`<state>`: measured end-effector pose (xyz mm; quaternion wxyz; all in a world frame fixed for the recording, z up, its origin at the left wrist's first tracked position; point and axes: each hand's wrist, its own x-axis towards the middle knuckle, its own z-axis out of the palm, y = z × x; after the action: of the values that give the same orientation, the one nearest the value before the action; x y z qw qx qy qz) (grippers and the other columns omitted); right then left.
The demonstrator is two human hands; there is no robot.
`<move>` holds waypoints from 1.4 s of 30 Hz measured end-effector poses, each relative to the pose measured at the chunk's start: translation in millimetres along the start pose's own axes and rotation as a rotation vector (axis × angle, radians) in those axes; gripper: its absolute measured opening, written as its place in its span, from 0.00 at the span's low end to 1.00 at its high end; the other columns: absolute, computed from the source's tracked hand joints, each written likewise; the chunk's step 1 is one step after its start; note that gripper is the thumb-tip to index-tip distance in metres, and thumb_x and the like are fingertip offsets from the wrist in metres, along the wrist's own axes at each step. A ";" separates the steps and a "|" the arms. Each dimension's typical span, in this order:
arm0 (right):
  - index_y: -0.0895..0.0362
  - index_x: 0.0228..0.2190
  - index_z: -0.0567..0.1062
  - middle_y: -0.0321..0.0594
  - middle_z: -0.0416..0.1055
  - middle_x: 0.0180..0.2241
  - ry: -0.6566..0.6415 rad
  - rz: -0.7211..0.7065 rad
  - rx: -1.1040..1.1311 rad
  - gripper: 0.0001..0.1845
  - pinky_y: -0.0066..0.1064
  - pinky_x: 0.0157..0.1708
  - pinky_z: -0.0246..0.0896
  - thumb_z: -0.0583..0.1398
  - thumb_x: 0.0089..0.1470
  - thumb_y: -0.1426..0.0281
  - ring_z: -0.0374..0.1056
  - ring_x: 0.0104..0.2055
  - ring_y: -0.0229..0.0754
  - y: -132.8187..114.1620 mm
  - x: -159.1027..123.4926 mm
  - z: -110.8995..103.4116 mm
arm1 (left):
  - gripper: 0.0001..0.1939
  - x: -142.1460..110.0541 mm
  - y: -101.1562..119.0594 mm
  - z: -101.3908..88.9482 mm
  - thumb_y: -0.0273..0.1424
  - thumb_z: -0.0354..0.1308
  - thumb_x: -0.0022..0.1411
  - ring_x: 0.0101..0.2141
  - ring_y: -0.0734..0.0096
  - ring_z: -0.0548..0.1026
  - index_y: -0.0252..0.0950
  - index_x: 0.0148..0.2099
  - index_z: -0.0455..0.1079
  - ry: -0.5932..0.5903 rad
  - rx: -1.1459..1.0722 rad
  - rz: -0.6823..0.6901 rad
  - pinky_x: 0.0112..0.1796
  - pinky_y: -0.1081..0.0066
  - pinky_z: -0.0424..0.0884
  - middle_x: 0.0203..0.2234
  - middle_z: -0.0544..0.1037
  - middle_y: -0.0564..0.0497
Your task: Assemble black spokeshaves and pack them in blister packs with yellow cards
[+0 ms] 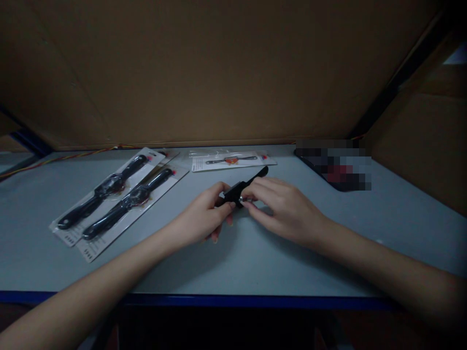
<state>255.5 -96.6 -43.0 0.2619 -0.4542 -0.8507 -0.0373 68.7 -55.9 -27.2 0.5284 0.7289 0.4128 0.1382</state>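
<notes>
Over the middle of the table, my left hand (pixel 204 211) is closed around the central body of a black spokeshave (pixel 236 192), thumb toward me. One of its handles points up and to the right; the other is hidden behind my fingers. My right hand (pixel 282 204) is closed in a pinch at the tool's middle. Between its thumb and fingertips shows a small shiny metal knob (pixel 241 199), touching or very near the spokeshave's body. Whether the knob is threaded into the tool cannot be made out.
Two carded packs with black spokeshaves (pixel 105 192) (pixel 131 201) lie at the left, partly overlapping. Another carded pack (pixel 233 160) lies at the back. A dark flat object (pixel 317 170), partly pixelated, is at the back right. Brown cardboard walls (pixel 219 73) enclose the table (pixel 255 272).
</notes>
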 end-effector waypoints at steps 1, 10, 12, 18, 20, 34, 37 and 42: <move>0.59 0.33 0.72 0.43 0.70 0.33 -0.004 -0.054 -0.045 0.07 0.34 0.36 0.57 0.53 0.57 0.75 0.64 0.36 0.43 -0.3 0.2 -0.5 | 0.08 0.2 -0.5 0.2 0.33 0.50 0.63 0.10 0.84 0.63 0.40 0.43 0.56 0.002 0.007 0.000 0.08 0.83 0.52 0.23 0.68 0.61; 0.57 0.40 0.70 0.46 0.67 0.43 0.041 -0.094 0.093 0.14 0.34 0.38 0.61 0.56 0.50 0.78 0.64 0.42 0.44 -1.4 -1.6 0.3 | 0.07 0.3 -0.5 -0.2 0.33 0.50 0.63 0.10 0.84 0.62 0.39 0.42 0.56 -0.010 -0.018 0.009 0.08 0.83 0.53 0.22 0.67 0.61; 0.58 0.41 0.68 0.45 0.67 0.40 0.084 0.020 0.111 0.13 0.34 0.36 0.62 0.59 0.51 0.71 0.65 0.39 0.43 -1.4 -1.7 0.8 | 0.07 0.0 -0.1 -0.5 0.34 0.50 0.63 0.10 0.84 0.62 0.39 0.43 0.56 -0.008 -0.026 0.016 0.08 0.83 0.52 0.22 0.67 0.61; 0.60 0.36 0.72 0.44 0.70 0.34 -0.023 -0.029 -0.013 0.07 0.35 0.37 0.59 0.53 0.57 0.75 0.65 0.38 0.43 -1.6 -0.1 1.2 | 0.07 0.4 -0.6 0.2 0.34 0.50 0.62 0.10 0.83 0.63 0.40 0.42 0.56 -0.001 0.023 -0.011 0.08 0.83 0.53 0.23 0.68 0.60; 0.59 0.34 0.73 0.45 0.70 0.36 -0.028 -0.115 -0.069 0.11 0.36 0.37 0.58 0.52 0.56 0.79 0.64 0.39 0.44 -1.3 0.2 1.0 | 0.07 1.0 -1.4 0.6 0.33 0.50 0.62 0.10 0.83 0.63 0.39 0.42 0.55 -0.002 0.026 -0.014 0.08 0.83 0.52 0.23 0.69 0.60; 0.58 0.36 0.70 0.40 0.70 0.32 -0.074 0.096 0.099 0.04 0.31 0.32 0.59 0.56 0.58 0.72 0.67 0.33 0.41 -2.3 -1.6 3.6 | 0.08 2.5 0.3 0.4 0.33 0.50 0.62 0.10 0.83 0.62 0.40 0.43 0.55 -0.021 -0.038 -0.052 0.08 0.82 0.52 0.22 0.67 0.61; 0.59 0.36 0.71 0.41 0.71 0.32 -0.081 0.029 0.052 0.05 0.30 0.33 0.58 0.54 0.58 0.75 0.67 0.35 0.41 -1.3 -2.0 5.4 | 0.07 2.3 -0.5 -0.1 0.33 0.50 0.62 0.10 0.83 0.62 0.40 0.42 0.55 -0.014 -0.019 -0.026 0.08 0.83 0.51 0.22 0.68 0.61; 0.59 0.36 0.73 0.43 0.71 0.33 -0.079 -0.144 -0.104 0.11 0.32 0.34 0.57 0.51 0.59 0.78 0.66 0.35 0.43 1.7 -1.1 -2.8 | 0.07 0.6 -2.8 -2.0 0.33 0.50 0.63 0.11 0.85 0.62 0.38 0.43 0.57 0.037 0.049 0.058 0.11 0.84 0.57 0.21 0.68 0.61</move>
<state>258.5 -97.3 -41.5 0.2005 -0.4060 -0.8878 -0.0824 66.5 -53.9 -29.0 0.4986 0.7506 0.4044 0.1567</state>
